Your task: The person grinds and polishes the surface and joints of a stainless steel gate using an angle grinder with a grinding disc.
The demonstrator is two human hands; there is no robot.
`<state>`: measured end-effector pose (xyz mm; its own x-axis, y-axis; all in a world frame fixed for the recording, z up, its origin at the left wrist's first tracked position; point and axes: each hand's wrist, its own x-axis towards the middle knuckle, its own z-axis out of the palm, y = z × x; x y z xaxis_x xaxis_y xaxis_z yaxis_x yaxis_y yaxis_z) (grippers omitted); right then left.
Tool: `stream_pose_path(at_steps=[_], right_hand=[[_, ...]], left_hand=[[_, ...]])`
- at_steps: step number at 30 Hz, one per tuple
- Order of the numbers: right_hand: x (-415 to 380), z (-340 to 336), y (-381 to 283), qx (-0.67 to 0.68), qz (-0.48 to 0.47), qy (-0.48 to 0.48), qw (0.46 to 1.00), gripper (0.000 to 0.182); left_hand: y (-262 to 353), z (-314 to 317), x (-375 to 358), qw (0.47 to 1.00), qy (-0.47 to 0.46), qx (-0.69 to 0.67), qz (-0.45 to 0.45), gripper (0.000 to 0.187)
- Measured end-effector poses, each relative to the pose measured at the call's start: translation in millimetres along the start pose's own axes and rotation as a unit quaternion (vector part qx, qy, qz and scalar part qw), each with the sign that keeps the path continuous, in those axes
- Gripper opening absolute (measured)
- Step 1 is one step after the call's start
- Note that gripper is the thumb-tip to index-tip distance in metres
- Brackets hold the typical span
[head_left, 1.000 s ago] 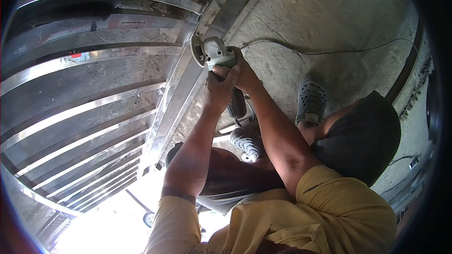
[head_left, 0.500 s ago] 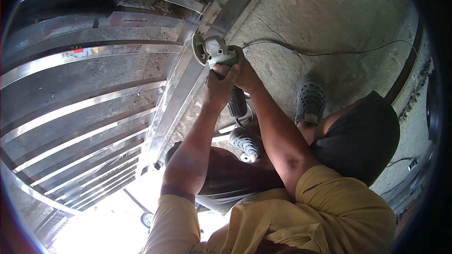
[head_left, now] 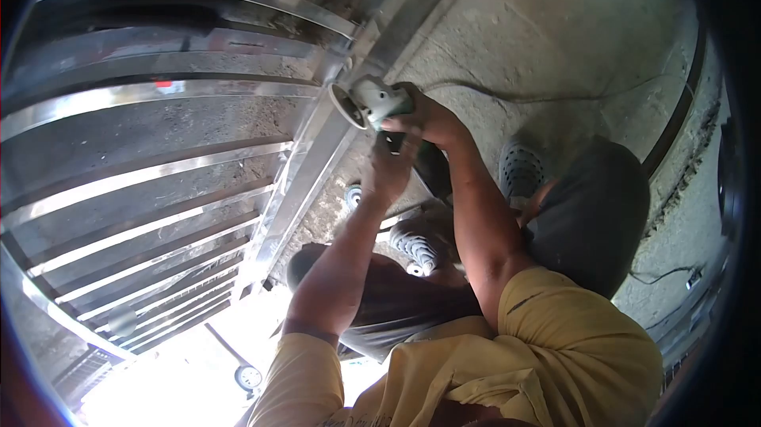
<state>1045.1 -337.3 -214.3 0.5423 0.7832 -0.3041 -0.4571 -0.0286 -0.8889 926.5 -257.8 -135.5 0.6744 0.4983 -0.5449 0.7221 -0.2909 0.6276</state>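
Note:
My right hand (head_left: 434, 120) is wrapped around an angle grinder (head_left: 382, 101) just behind its pale gear head. The grinder's round disc and guard (head_left: 347, 106) face left, close over a long metal rail of the frame. Its dark body slants down and right, partly covered by my hands. Against the lower side of the body is my left hand (head_left: 390, 167), its fingers smeared by motion, so I cannot tell how they are closed. Beneath the disc and to the left lies a metal frame (head_left: 317, 130) with several shiny parallel bars.
A power cord (head_left: 547, 100) runs across the concrete floor (head_left: 587, 23) to the right. My feet in grey clogs (head_left: 416, 243) are below the grinder. A small round object (head_left: 353, 196) lies beside my left forearm. Bright light comes from the lower left, where a wheel (head_left: 248, 378) shows.
The grinder and both hands have shifted slightly down and right in view, and the grinder's body has swung right. My left hand has slid lower along it. The round object has come into sight.

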Motion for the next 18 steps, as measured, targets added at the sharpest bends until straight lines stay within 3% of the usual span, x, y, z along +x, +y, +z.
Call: stream_pose_path(at_steps=[3,4,6,7,9,10,11,13,18], right_hand=[[-11,-6,-10,0.138,-0.026,-0.007,0.990,0.076],[-13,-6,-18,0.185,-0.026,-0.016,0.982,0.071],[-7,-5,-24,0.272,-0.032,-0.066,0.960,0.058],[-9,5,-36,0.287,-0.033,-0.077,0.954,0.062],[-13,24,-48,0.430,-0.009,-0.146,0.891,0.069],[-14,27,-51,0.415,-0.052,-0.129,0.899,0.076],[-19,32,-62,0.427,-0.086,-0.181,0.882,0.080],[-31,40,-84,0.425,-0.128,-0.224,0.868,0.084],[-57,57,-150,0.242,-0.110,-0.265,0.927,0.085]], left_hand=[[19,5,-27,0.999,0.020,0.012,0.044,0.075],[13,8,-28,0.994,0.041,0.003,0.103,0.088],[40,-4,-44,0.993,0.080,-0.028,0.080,0.090],[48,-13,-50,0.992,0.102,-0.045,0.063,0.091],[37,-22,-50,0.976,0.034,-0.201,0.079,0.085],[30,-23,-51,0.966,-0.007,-0.238,0.097,0.082],[30,-27,-52,0.955,-0.053,-0.266,0.124,0.079],[38,-34,-73,0.954,-0.009,-0.254,0.160,0.067],[63,-58,-122,0.940,0.017,-0.284,0.190,0.055]])
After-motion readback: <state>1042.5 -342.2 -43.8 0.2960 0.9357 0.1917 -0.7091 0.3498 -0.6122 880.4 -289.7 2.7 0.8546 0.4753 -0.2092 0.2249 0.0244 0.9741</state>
